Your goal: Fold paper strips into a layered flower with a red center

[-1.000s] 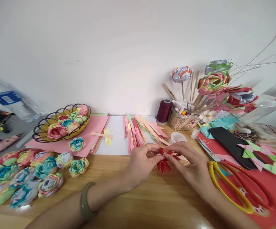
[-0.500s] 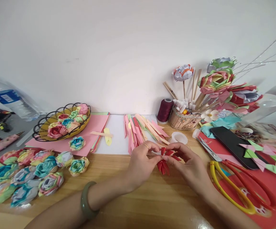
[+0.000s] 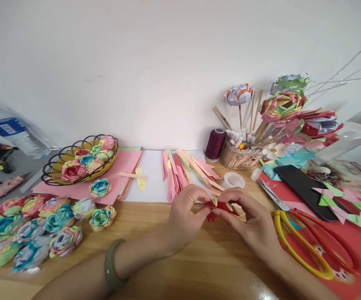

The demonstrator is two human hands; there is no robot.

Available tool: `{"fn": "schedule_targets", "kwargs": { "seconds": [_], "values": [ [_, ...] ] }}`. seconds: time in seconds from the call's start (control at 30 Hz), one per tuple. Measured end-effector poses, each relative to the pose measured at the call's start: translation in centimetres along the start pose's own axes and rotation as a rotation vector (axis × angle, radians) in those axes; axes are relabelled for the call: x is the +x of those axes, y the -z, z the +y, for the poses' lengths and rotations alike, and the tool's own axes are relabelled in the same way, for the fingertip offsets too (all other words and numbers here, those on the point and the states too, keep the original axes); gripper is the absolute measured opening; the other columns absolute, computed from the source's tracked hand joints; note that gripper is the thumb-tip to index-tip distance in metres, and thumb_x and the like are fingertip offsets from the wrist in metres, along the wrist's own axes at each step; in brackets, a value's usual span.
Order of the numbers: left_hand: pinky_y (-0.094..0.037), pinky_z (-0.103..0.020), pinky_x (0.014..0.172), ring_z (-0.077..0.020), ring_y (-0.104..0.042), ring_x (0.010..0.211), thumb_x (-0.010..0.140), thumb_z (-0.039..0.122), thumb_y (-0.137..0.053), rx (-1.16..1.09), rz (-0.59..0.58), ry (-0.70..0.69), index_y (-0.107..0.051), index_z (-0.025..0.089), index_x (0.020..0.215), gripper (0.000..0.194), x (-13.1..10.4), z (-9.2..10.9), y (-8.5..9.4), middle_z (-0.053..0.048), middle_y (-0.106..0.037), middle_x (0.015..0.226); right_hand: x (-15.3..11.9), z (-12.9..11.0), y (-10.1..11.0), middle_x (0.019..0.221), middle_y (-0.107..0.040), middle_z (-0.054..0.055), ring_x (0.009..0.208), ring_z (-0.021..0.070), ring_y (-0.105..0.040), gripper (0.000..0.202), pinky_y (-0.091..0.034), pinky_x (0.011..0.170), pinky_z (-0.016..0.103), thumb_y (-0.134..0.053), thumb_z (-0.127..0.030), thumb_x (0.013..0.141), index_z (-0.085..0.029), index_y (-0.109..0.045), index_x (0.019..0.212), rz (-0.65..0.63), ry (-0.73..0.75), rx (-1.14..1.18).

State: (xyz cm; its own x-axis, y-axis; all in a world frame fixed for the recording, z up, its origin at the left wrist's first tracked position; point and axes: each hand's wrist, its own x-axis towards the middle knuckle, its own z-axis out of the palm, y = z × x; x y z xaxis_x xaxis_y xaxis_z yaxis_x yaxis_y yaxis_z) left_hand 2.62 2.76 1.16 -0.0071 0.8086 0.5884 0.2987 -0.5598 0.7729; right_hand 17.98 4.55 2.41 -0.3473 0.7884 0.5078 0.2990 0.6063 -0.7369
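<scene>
Both hands meet over the wooden table, pinching a red folded paper flower with yellow and green edges showing. My left hand is closed on its left side with thumb and fingertips. On the other side, my right hand grips it between thumb and curled fingers. Much of the paper is hidden behind the fingertips. Just beyond the left hand lies a pile of folded paper strips in pink, red, peach and green. A roll of clear tape sits behind the right hand.
Scissors and a black phone lie at right. Behind them, paper flowers stand in a wooden pot beside a thread spool. At left are a basket, several paper flowers and a bottle.
The red paper has been turned in my fingers: its hanging points now show less, and yellow and green edges face up. Both hands stay nearly in place.
</scene>
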Motion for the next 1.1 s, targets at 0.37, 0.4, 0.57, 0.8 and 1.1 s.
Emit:
{"fn": "schedule_targets", "kwargs": {
  "seconds": [0.37, 0.4, 0.57, 0.8, 1.1],
  "values": [
    [-0.047, -0.025, 0.062, -0.0123, -0.055, 0.069, 0.071, 0.004, -0.056, 0.003, 0.026, -0.167, -0.052, 0.018, 0.076, 0.015, 0.1, -0.2, -0.2, -0.001, -0.058, 0.071, 0.1, -0.3, 0.3, 0.077, -0.058, 0.003, 0.074, 0.0161, -0.056, 0.01, -0.046, 0.064, 0.027, -0.061, -0.015, 0.075, -0.021, -0.054, 0.078, 0.015, 0.147, -0.072],
    [-0.046, -0.025, 0.061, -0.0122, -0.055, 0.068, 0.072, 0.006, -0.056, -0.004, 0.019, -0.17, -0.052, 0.018, 0.075, 0.013, 0.2, -0.2, -0.1, -0.001, -0.058, 0.07, 0.2, -0.4, 0.3, 0.077, -0.058, 0.003, 0.074, 0.0163, -0.056, 0.01, -0.045, 0.064, 0.028, -0.061, -0.014, 0.075, -0.021, -0.054, 0.077, 0.008, 0.153, -0.062],
    [-0.046, -0.024, 0.062, -0.0112, -0.054, 0.065, 0.069, 0.011, -0.059, -0.098, -0.17, -0.011, -0.049, 0.017, 0.068, 0.011, 1.2, 0.4, 0.7, 0.0, -0.056, 0.067, 0.1, -0.3, 0.5, 0.071, -0.054, 0.001, 0.069, 0.0152, -0.053, 0.013, -0.044, 0.062, 0.028, -0.056, -0.016, 0.078, -0.021, -0.047, 0.07, -0.121, 0.039, 0.083],
    [-0.047, -0.024, 0.068, -0.0098, -0.056, 0.069, 0.061, 0.018, -0.069, -0.392, -0.406, 0.497, -0.048, 0.016, 0.071, 0.023, 2.3, 0.7, 1.5, 0.002, -0.053, 0.072, 0.2, -0.2, 0.4, 0.075, -0.054, 0.001, 0.07, 0.0138, -0.054, 0.012, -0.046, 0.063, 0.026, -0.057, -0.03, 0.079, -0.02, -0.05, 0.075, -0.176, -0.282, 0.304],
    [-0.045, -0.02, 0.056, -0.007, -0.051, 0.059, 0.062, 0.017, -0.068, -0.373, -0.365, 0.433, -0.048, 0.014, 0.061, 0.02, 2.1, 0.6, 1.1, 0.003, -0.05, 0.065, 0.8, 0.3, 0.9, 0.075, -0.054, 0.0, 0.07, 0.0137, -0.054, 0.015, -0.046, 0.064, 0.027, -0.06, -0.031, 0.076, -0.02, -0.05, 0.073, -0.273, -0.321, 0.363]
  ]
}}
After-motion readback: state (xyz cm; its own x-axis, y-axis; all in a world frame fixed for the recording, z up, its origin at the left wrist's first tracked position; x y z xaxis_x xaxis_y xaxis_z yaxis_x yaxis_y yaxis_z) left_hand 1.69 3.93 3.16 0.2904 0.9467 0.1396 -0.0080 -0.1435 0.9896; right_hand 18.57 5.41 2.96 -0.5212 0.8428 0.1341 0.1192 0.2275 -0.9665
